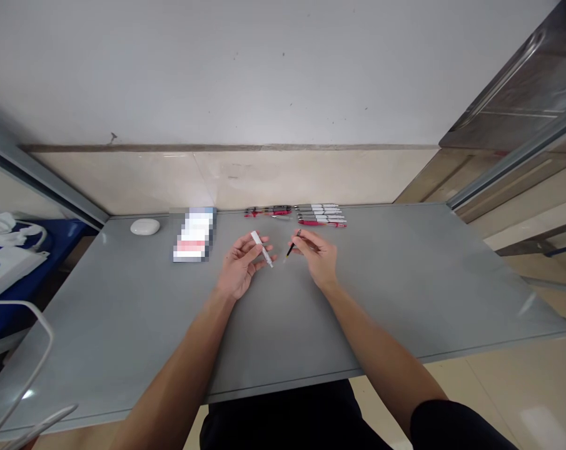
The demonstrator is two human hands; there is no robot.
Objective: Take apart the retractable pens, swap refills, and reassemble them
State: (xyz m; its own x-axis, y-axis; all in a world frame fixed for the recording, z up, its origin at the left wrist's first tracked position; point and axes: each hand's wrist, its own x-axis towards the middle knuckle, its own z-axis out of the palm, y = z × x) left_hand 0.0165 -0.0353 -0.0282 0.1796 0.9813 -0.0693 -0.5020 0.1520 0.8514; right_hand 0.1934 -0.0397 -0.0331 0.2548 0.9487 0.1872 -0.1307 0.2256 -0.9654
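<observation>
My left hand (pixel 242 265) is closed around a white pen barrel (pixel 262 249), which slants down to the right across the fingers. In my right hand (pixel 318 255) a thin dark pen refill (pixel 291 247) is pinched between thumb and fingers, its yellowish end pointing down to the left. The two pieces are apart, a short gap between them. Beyond the hands lies a row of white and grey pens (pixel 323 213), with a red one (pixel 320 223) at its near side. Left of that row rests a group of dark and red pen parts (pixel 267 211).
All this is on a grey table (pixel 283 337) set against a tiled wall (pixel 311 178). A white oval case (pixel 145 227) and a blurred-out flat object (pixel 193 234) lie at the left. White cables (pixel 43 325) hang over the table's left edge, near a blue surface with a white device (pixel 10 269).
</observation>
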